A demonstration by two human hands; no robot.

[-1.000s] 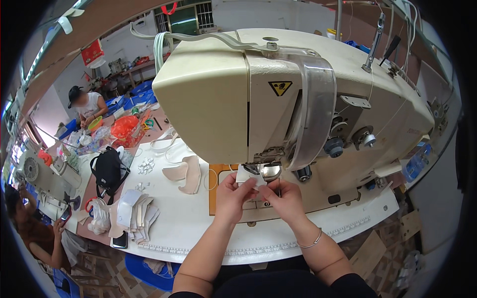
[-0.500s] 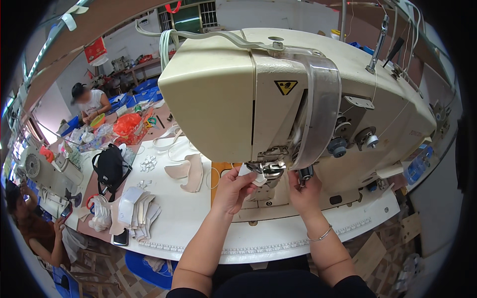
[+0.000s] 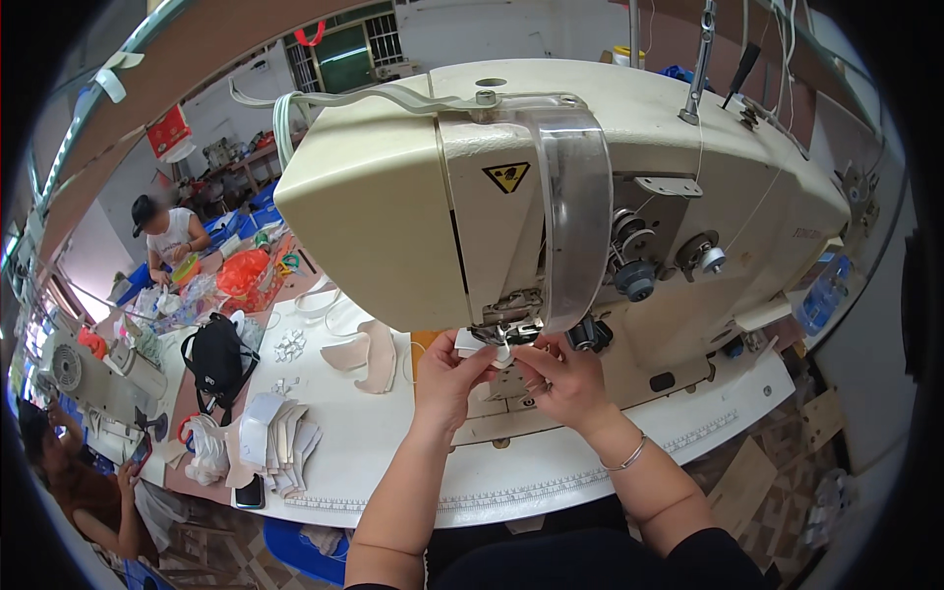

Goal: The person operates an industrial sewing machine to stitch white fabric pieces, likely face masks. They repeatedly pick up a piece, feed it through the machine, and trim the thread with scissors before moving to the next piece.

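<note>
One cream sewing machine (image 3: pixel 374 216) fills the centre and right of the frame, its far right end falling toward the dark rim. Beneath it spreads one white tabletop (image 3: pixel 364 447). Two other people show: one seated person (image 3: pixel 175 236) at upper left, and a second person (image 3: pixel 93 492) at lower left, partly lost in the rim's shadow. One stack of cut pieces (image 3: pixel 280 442) lies at lower left (the layers overlap too closely to count), below one black backpack (image 3: pixel 218 364). Two hands meet at centre: the left hand (image 3: pixel 447 388) pinches a small white piece (image 3: pixel 470 343) between thumb and fingers, just under the machine's head; the right hand (image 3: pixel 568 383) has thumb and forefinger nearly together at its right edge, though whether they grip it I cannot tell. Fingers and metal parts hide some of that piece. Two pale pink pieces (image 3: pixel 378 359) lie left of centre, touching. One phone (image 3: pixel 250 491) sits at lower left.
</note>
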